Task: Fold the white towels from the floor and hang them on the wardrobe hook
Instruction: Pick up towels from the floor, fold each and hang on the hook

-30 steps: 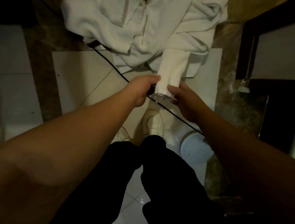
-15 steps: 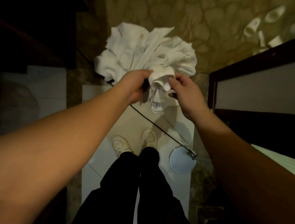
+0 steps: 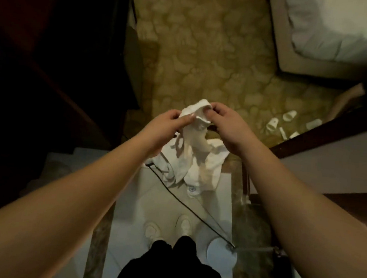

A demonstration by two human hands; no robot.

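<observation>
White terry towel (image 3: 197,140), one item, held up at frame centre, its top edge bunched between both hands and the rest hanging crumpled toward 6 o'clock; a small printed mark shows near its lower end. Left hand (image 3: 168,124), at 9 o'clock of the bunched edge, pinches the cloth between thumb and curled fingers. Right hand (image 3: 224,122), at 3 o'clock of the same edge, pinches it likewise, fingertips curled over the fold. Black cable (image 3: 185,203), thin, runs across pale floor tiles (image 3: 141,201) from beneath the towel toward 5 o'clock, ending at a round white disc (image 3: 221,250). White shoes (image 3: 168,228), a pair, at 6 o'clock below the towel, with black trousers (image 3: 175,269) beneath them at the frame's bottom edge. Patterned olive carpet (image 3: 208,52) at 12 o'clock. White slippers (image 3: 288,123), several, scattered on the carpet at 3 o'clock. Bed (image 3: 343,30) with white bedding, at 1 o'clock.
</observation>
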